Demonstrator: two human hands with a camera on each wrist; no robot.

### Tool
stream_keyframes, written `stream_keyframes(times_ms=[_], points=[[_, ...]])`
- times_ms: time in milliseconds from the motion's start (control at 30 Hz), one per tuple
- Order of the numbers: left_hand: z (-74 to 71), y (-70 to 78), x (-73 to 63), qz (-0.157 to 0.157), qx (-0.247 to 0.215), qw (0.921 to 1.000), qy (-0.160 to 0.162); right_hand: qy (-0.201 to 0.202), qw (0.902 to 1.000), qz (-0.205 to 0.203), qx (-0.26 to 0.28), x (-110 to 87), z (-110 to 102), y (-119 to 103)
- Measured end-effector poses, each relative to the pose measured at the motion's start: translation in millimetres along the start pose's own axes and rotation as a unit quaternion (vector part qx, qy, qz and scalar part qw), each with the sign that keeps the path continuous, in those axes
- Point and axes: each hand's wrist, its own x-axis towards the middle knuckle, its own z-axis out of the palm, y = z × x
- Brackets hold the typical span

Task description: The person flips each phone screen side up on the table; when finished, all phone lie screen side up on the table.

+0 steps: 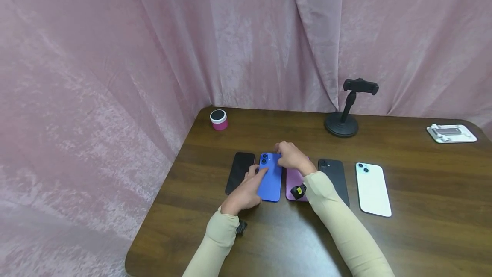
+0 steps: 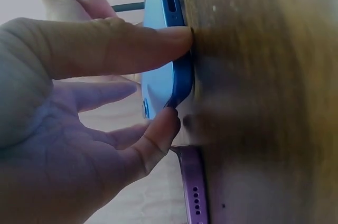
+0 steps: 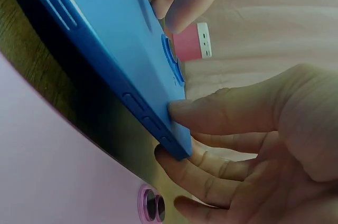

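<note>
A blue smartphone (image 1: pixel 272 185) lies back up on the wooden table, its two camera lenses toward the far edge. At its near left side my left hand (image 1: pixel 246 191) holds it, thumb against the bottom edge with the charging port and a finger at the corner in the left wrist view. Over at the far right corner, my right hand (image 1: pixel 292 157) pinches the phone, thumb on the back and fingers at the edge. A black-screened phone (image 1: pixel 237 172) lies left of it, partly behind the left hand. The purple phone (image 1: pixel 293 181) on its right is partly hidden by the right arm.
Farther right lie a dark grey phone (image 1: pixel 336 178) and a white phone (image 1: pixel 373 191). At the back stand a pink and white round container (image 1: pixel 219 121) and a black phone stand (image 1: pixel 342 125). A white folded holder (image 1: pixel 453 134) rests by the far right corner. Pink curtains (image 1: pixel 250 46) hang behind.
</note>
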Motion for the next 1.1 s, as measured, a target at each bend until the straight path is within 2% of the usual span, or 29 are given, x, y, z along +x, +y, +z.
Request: stream_keyframes(times_ms=[300,433,733,967,1100], points=[[-1.4,-1.9,0.3,0.019,0.011,0.9997,0.007,0.009,0.9990,-0.025,0.034,-1.7,-10.2,-1.3],[-2.0,-1.9,0.5,0.031,0.010,0.9995,0.004,0.007,0.9980,-0.020,0.059,-3.5,-13.3,-0.1],[1.3,-0.3,1.3,0.014,-0.045,0.9989,-0.004,0.007,0.9956,-0.006,0.094,-8.2,-15.3,-0.4],[4.6,1.2,6.1,0.034,-0.066,0.9972,0.000,0.015,0.9948,0.010,0.100,-12.5,-18.8,-3.1],[4.7,4.1,7.2,0.030,-0.070,0.9970,-0.003,0.018,0.9950,0.012,0.097,-14.4,-20.8,-4.1]])
